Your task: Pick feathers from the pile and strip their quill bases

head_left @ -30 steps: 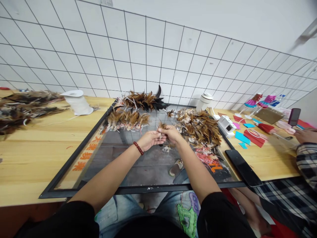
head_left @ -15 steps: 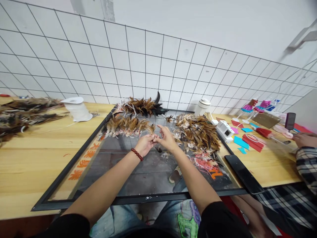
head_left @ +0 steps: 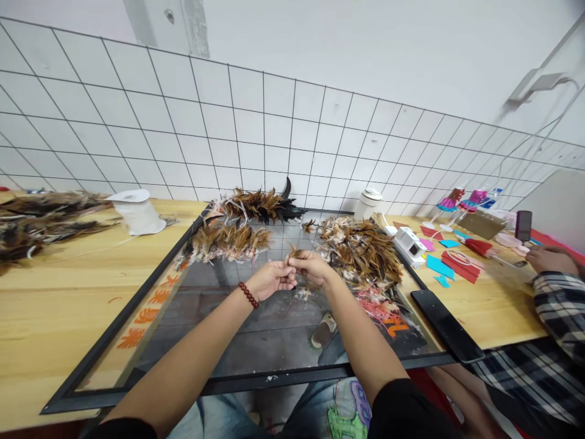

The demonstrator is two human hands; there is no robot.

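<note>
Over the dark framed glass panel (head_left: 256,341), my left hand (head_left: 273,280), with a red bead bracelet at its wrist, has its fingers pinched together. My right hand (head_left: 311,267) meets it at the fingertips, also closed. A small brown feather (head_left: 295,250) sticks up at the right fingers; what the left fingers hold is too small to make out. Brown feathers (head_left: 233,239) lie in a row beyond my left hand, with a darker feather bunch (head_left: 265,204) behind them. A large brown feather pile (head_left: 365,244) lies right of my right hand.
A white spool (head_left: 139,213) and more feathers (head_left: 46,222) are on the left of the wooden table. To the right are a black phone (head_left: 445,323), a white bottle (head_left: 367,204), a white adapter (head_left: 409,245) and coloured scraps (head_left: 439,266). A person's hand (head_left: 553,260) rests at far right.
My right hand's fingers have closed at the left fingertips, with a feather now showing at them. The view has shifted slightly, and both hands appear a little lower.
</note>
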